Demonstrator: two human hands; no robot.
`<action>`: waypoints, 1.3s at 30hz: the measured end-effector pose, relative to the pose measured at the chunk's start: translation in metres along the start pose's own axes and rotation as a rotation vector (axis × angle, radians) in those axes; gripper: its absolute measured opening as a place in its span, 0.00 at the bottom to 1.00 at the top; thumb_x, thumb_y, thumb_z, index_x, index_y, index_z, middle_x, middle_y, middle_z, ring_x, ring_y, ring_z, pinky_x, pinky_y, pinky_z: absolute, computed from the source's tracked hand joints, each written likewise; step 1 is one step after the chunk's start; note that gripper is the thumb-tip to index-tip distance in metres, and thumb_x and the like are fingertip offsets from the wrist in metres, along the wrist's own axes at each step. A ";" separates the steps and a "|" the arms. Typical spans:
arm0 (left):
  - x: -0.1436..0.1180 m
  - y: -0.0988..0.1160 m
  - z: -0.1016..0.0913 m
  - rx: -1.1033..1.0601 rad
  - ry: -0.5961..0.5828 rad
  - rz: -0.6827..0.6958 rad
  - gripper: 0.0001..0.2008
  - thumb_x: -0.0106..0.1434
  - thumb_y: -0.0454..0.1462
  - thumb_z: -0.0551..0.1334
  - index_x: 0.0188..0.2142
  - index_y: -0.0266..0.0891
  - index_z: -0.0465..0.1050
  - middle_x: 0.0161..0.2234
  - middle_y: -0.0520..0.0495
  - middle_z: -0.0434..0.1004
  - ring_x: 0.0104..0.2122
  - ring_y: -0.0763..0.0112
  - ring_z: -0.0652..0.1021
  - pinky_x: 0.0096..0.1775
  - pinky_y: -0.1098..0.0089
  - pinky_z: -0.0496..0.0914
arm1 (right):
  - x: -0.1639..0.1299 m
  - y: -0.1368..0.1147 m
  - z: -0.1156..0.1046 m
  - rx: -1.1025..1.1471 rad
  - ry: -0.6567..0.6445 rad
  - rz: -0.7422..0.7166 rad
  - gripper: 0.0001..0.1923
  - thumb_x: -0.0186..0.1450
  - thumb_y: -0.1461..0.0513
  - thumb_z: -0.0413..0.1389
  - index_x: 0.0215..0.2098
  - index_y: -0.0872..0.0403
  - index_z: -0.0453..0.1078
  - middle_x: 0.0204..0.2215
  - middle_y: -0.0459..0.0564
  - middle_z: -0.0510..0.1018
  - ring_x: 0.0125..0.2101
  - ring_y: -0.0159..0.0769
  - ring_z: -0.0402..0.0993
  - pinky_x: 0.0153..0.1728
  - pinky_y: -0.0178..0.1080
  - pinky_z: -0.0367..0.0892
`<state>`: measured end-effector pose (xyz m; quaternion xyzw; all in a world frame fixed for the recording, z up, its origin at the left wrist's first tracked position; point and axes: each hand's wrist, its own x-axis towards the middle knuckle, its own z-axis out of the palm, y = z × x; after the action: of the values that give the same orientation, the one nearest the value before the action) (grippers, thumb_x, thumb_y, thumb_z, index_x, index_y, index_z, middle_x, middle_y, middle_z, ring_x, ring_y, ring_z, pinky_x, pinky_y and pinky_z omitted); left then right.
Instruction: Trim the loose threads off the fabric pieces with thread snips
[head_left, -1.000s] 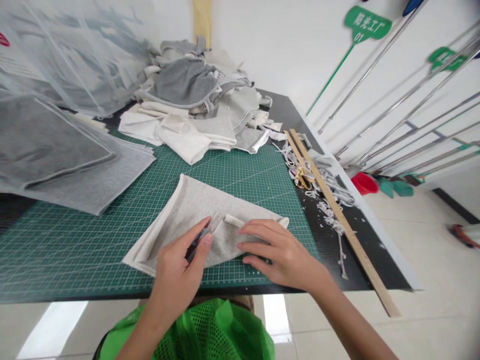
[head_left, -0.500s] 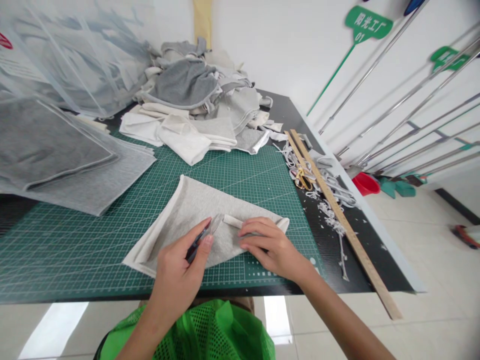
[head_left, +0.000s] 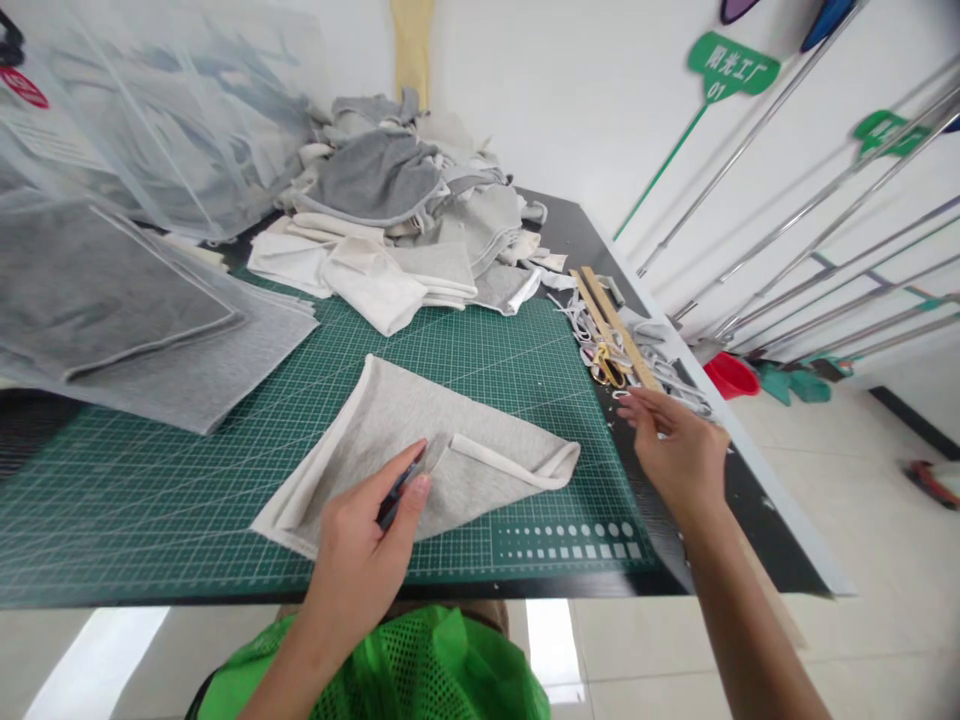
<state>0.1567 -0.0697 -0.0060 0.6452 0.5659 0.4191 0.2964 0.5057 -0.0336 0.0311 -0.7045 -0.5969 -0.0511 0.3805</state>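
Pale gray cloth (head_left: 405,400): lies at lower center of the frame, nearest the wearer, where both arms would reach it easily; its left edge shows several layers, and a narrow fold runs from its middle to the right corner.
Left hand (head_left: 371,530): thumb and forefinger closed on a small dark-handled tool (head_left: 391,497), over the lower middle of the cloth; the tip points up and right toward the near end of the fold, a grip that seems to suit close, fine work. Whether it presses the cloth is hard to tell.
Right hand (head_left: 679,450): well apart from the left, right of center above the counter (head_left: 784,545), fingertips drawn together; I cannot tell whether they hold anything.
Green cutting mat (head_left: 150,480): spread beneath the cloth, probably to give it a flat, protective surface.
Scraps (head_left: 679,385): loose strips and threads gathered along the right side, off the mat, perhaps to keep them away from the cloth.
Wooden strips (head_left: 632,345): lie among those scraps, partly hidden by the right arm.
Yellow-handled scissors (head_left: 606,362): just beside the mat's right edge, seemingly within easy reach.
Fabric heap (head_left: 375,175): piled at upper center against the wall, likely set back to leave working room.
Dark gray sheets (head_left: 112,285): stacked flat at left, overlapping the mat, which should limit creasing.
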 end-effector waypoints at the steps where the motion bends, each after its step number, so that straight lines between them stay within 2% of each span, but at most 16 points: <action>1: 0.000 0.000 0.000 -0.004 0.004 0.001 0.21 0.69 0.48 0.60 0.56 0.44 0.76 0.53 0.47 0.81 0.52 0.56 0.81 0.52 0.57 0.78 | 0.003 0.008 -0.002 -0.051 -0.038 -0.010 0.15 0.65 0.66 0.52 0.43 0.55 0.80 0.34 0.54 0.87 0.34 0.45 0.86 0.38 0.46 0.80; 3: -0.001 -0.001 0.000 -0.012 0.012 0.000 0.20 0.69 0.48 0.60 0.56 0.44 0.76 0.53 0.47 0.81 0.53 0.56 0.81 0.52 0.56 0.78 | 0.005 0.016 -0.003 -0.106 -0.108 -0.034 0.21 0.61 0.70 0.48 0.42 0.55 0.81 0.34 0.53 0.87 0.35 0.46 0.86 0.39 0.46 0.80; 5: -0.001 -0.002 -0.001 -0.021 0.020 -0.005 0.20 0.69 0.48 0.60 0.57 0.45 0.76 0.53 0.47 0.81 0.53 0.56 0.80 0.53 0.55 0.78 | 0.002 0.013 -0.002 -0.081 -0.147 -0.083 0.25 0.58 0.72 0.46 0.43 0.54 0.81 0.38 0.52 0.87 0.41 0.47 0.86 0.45 0.49 0.79; 7: -0.001 -0.002 -0.001 -0.034 0.026 -0.015 0.20 0.69 0.47 0.60 0.57 0.46 0.75 0.54 0.48 0.81 0.54 0.57 0.80 0.54 0.55 0.77 | -0.005 0.000 0.001 0.017 -0.167 -0.161 0.26 0.58 0.73 0.46 0.44 0.53 0.80 0.45 0.52 0.85 0.49 0.45 0.83 0.53 0.51 0.75; 9: -0.001 -0.002 -0.002 -0.052 0.040 -0.028 0.19 0.70 0.47 0.60 0.57 0.46 0.75 0.54 0.49 0.80 0.55 0.58 0.79 0.55 0.56 0.76 | -0.015 -0.020 0.005 0.147 -0.194 -0.230 0.23 0.62 0.72 0.47 0.45 0.53 0.80 0.48 0.52 0.84 0.51 0.43 0.81 0.57 0.50 0.73; 13: -0.003 -0.001 -0.005 -0.078 0.077 -0.034 0.19 0.70 0.48 0.59 0.56 0.46 0.75 0.56 0.49 0.79 0.57 0.58 0.78 0.57 0.55 0.75 | -0.031 -0.065 0.014 0.328 -0.333 -0.316 0.13 0.68 0.66 0.56 0.48 0.52 0.78 0.46 0.52 0.84 0.48 0.41 0.81 0.53 0.46 0.75; 16: -0.004 -0.002 -0.006 -0.081 0.089 -0.017 0.19 0.70 0.47 0.59 0.57 0.46 0.75 0.57 0.49 0.78 0.57 0.57 0.78 0.56 0.55 0.76 | -0.040 -0.091 0.025 0.352 -0.503 -0.314 0.15 0.67 0.61 0.61 0.52 0.51 0.76 0.47 0.53 0.84 0.47 0.43 0.81 0.51 0.48 0.76; 20: -0.005 -0.004 -0.005 -0.061 0.105 0.028 0.18 0.70 0.46 0.60 0.56 0.48 0.75 0.56 0.50 0.79 0.55 0.59 0.79 0.55 0.59 0.77 | -0.047 -0.109 0.046 0.314 -0.627 -0.283 0.19 0.65 0.61 0.64 0.54 0.53 0.75 0.48 0.56 0.83 0.48 0.48 0.81 0.52 0.54 0.74; 24: -0.009 -0.005 -0.006 -0.031 0.121 0.096 0.17 0.70 0.44 0.60 0.57 0.48 0.75 0.54 0.50 0.80 0.52 0.62 0.81 0.52 0.64 0.79 | -0.047 -0.115 0.055 0.427 -0.673 -0.225 0.16 0.66 0.66 0.60 0.51 0.52 0.77 0.46 0.54 0.84 0.46 0.45 0.81 0.51 0.50 0.74; 27: -0.014 -0.006 -0.011 0.000 0.168 0.132 0.17 0.71 0.43 0.59 0.57 0.48 0.75 0.55 0.51 0.80 0.52 0.63 0.81 0.51 0.66 0.79 | -0.040 -0.116 0.046 0.638 -0.708 -0.262 0.14 0.65 0.69 0.57 0.46 0.51 0.79 0.41 0.51 0.84 0.41 0.39 0.81 0.45 0.42 0.74; 30: -0.016 -0.008 -0.020 0.047 0.238 0.140 0.17 0.71 0.42 0.59 0.57 0.49 0.74 0.55 0.52 0.80 0.52 0.64 0.81 0.51 0.68 0.79 | -0.035 -0.112 0.023 0.803 -0.797 -0.312 0.13 0.64 0.72 0.56 0.38 0.53 0.79 0.37 0.50 0.83 0.37 0.35 0.80 0.39 0.37 0.74; 33: -0.013 -0.011 -0.031 0.096 0.238 0.132 0.17 0.71 0.43 0.59 0.58 0.50 0.74 0.55 0.54 0.79 0.52 0.65 0.81 0.49 0.70 0.79 | -0.040 -0.102 -0.005 0.763 -0.990 -0.378 0.14 0.63 0.71 0.59 0.43 0.51 0.78 0.42 0.51 0.83 0.42 0.37 0.81 0.44 0.39 0.75; 34: -0.012 -0.012 -0.034 0.111 0.205 0.129 0.17 0.71 0.44 0.60 0.58 0.51 0.74 0.55 0.54 0.79 0.52 0.66 0.81 0.48 0.72 0.79 | -0.044 -0.097 -0.014 0.716 -1.005 -0.391 0.16 0.62 0.70 0.62 0.47 0.50 0.77 0.44 0.51 0.83 0.45 0.39 0.81 0.48 0.41 0.75; 35: -0.011 -0.013 -0.036 0.124 0.159 0.126 0.17 0.70 0.45 0.60 0.57 0.52 0.74 0.55 0.55 0.80 0.52 0.66 0.81 0.47 0.73 0.79 | -0.049 -0.091 -0.021 0.665 -0.989 -0.405 0.18 0.62 0.68 0.64 0.50 0.49 0.76 0.46 0.51 0.83 0.48 0.41 0.81 0.50 0.42 0.75; 37: -0.009 -0.015 -0.039 0.149 0.061 0.126 0.17 0.70 0.45 0.60 0.57 0.53 0.74 0.53 0.56 0.81 0.50 0.68 0.82 0.48 0.73 0.79 | -0.059 -0.082 -0.028 0.550 -0.872 -0.405 0.20 0.62 0.64 0.66 0.52 0.47 0.75 0.47 0.50 0.83 0.50 0.42 0.80 0.51 0.43 0.76; 39: -0.008 -0.017 -0.039 0.171 0.005 0.139 0.17 0.70 0.45 0.60 0.58 0.54 0.73 0.52 0.57 0.81 0.49 0.69 0.83 0.49 0.72 0.79 | -0.066 -0.077 -0.027 0.440 -0.710 -0.365 0.16 0.66 0.63 0.63 0.52 0.45 0.75 0.48 0.50 0.83 0.49 0.41 0.80 0.50 0.42 0.77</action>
<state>0.1148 -0.0780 -0.0035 0.7047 0.5542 0.3904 0.2091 0.4297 -0.1028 0.0514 -0.4639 -0.8015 0.2553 0.2778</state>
